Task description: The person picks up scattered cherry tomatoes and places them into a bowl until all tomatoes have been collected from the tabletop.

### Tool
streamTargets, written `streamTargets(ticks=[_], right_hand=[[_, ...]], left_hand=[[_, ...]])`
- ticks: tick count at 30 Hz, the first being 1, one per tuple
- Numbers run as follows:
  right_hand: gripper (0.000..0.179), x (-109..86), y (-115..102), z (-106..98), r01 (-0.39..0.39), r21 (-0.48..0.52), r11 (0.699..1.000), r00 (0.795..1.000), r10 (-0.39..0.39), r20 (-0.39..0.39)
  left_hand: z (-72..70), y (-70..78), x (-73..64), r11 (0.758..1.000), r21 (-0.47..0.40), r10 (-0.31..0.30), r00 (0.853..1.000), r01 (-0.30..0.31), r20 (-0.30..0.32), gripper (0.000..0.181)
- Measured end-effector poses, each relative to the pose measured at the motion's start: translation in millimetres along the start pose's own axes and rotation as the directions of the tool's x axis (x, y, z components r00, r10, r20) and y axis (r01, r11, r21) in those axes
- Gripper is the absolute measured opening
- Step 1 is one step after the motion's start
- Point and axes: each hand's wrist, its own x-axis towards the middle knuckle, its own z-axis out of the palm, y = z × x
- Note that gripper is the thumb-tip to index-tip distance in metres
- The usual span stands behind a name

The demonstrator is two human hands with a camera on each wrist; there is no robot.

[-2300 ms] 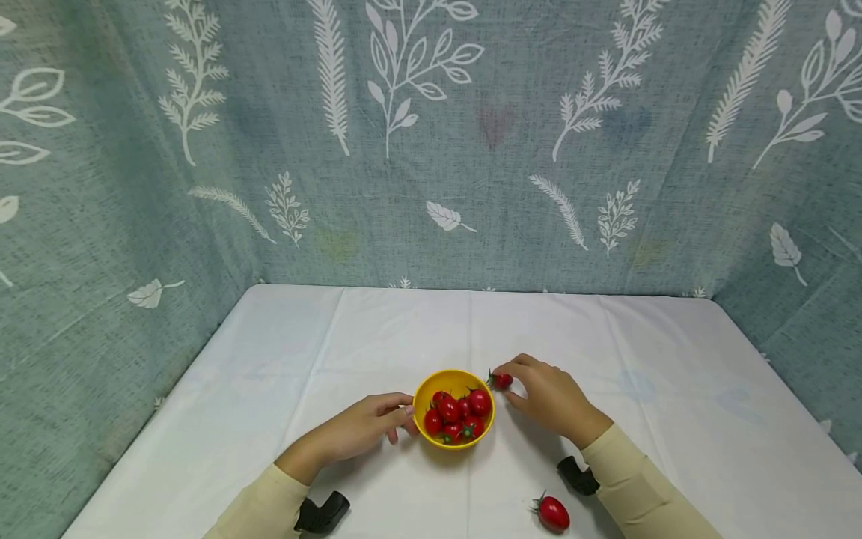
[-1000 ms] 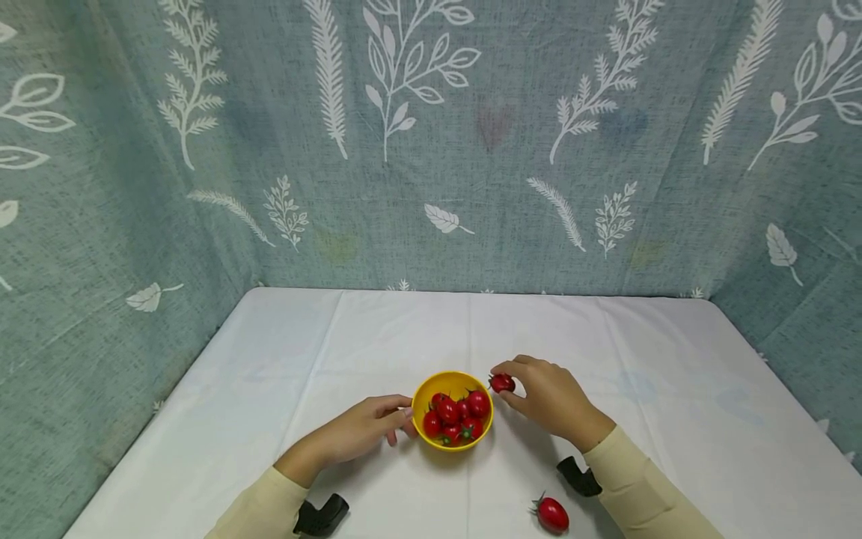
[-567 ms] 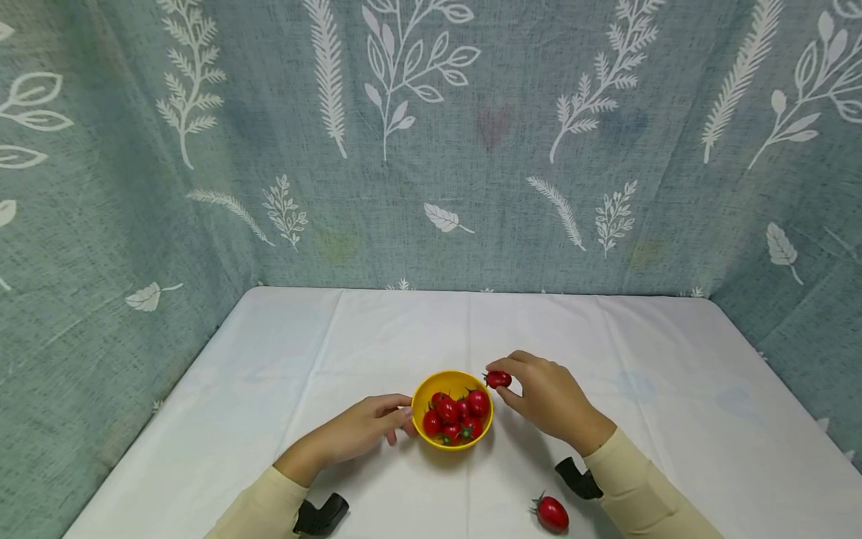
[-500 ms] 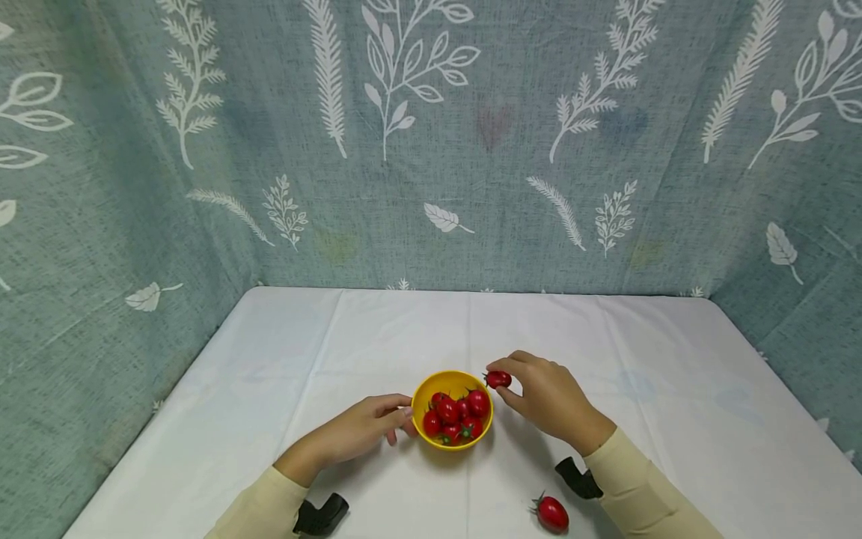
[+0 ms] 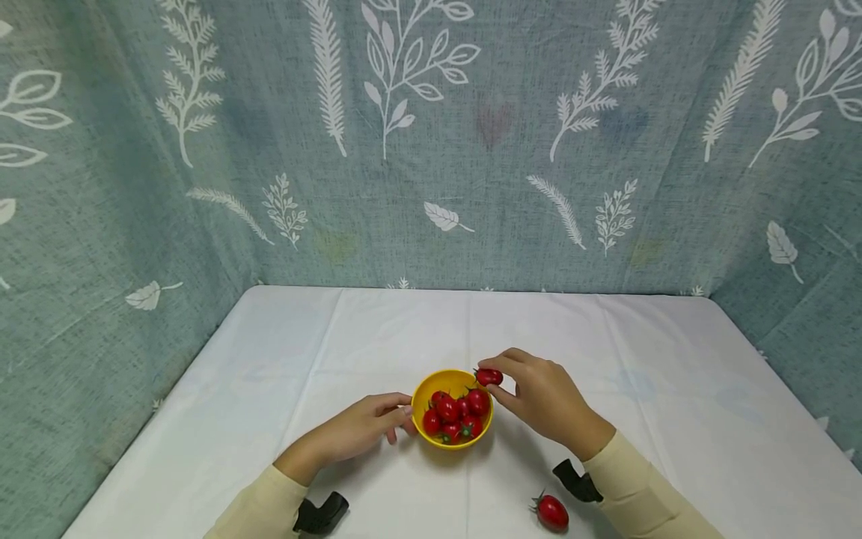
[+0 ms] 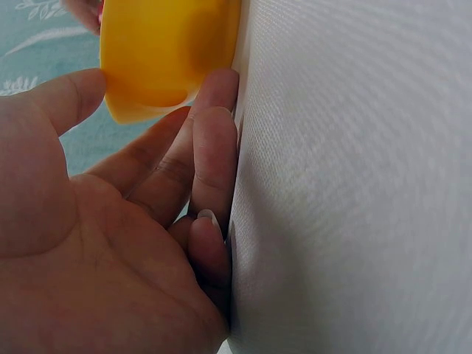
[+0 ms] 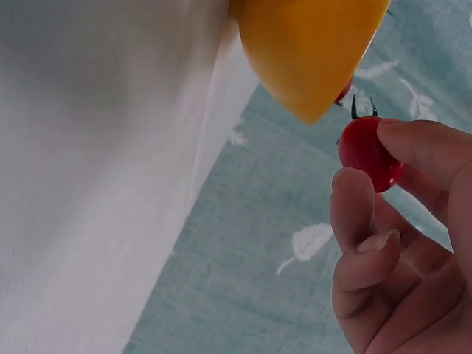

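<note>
A yellow bowl (image 5: 423,389) with several red cherry tomatoes (image 5: 447,409) in it stands on the white table. My left hand (image 5: 360,427) touches the bowl's left side. In the left wrist view the thumb tip meets the edge of the bowl (image 6: 162,51), and relaxed fingers lie by its lower wall, low against the cloth. My right hand (image 5: 542,393) pinches one cherry tomato (image 5: 489,376) between thumb and fingers at the bowl's upper right rim. The right wrist view shows that tomato (image 7: 365,151), green stem toward the bowl, raised off the table.
Another cherry tomato (image 5: 552,513) lies on the white tablecloth (image 5: 404,329) near the front, left of the right forearm. Black wrist mounts (image 5: 323,514) sit under both forearms. A grey-green leaf-patterned curtain (image 5: 431,172) hangs behind and at the sides.
My right hand has gripped the tomato lying beside the bowl, lifted it and carried it left to the rim. The left hand and bowl stay practically still.
</note>
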Motion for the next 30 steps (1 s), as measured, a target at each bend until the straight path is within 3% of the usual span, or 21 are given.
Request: streamTargets(ticks=[10, 30], right_hand=[[0.034, 0.2, -8, 5, -0.002, 0.010, 1.000, 0.991, 0.001, 0.131], [0.028, -1.8, -11, 15, 0.025, 0.070, 0.997, 0.978, -0.039, 0.207]], left_hand=[[-0.2, -2.7, 1.7, 1.000, 0.003, 0.007, 1.000, -0.007, -0.001, 0.042], [-0.7, -2.8, 0.4, 1.000, 0.001, 0.016, 1.000, -0.016, 0.007, 0.041]])
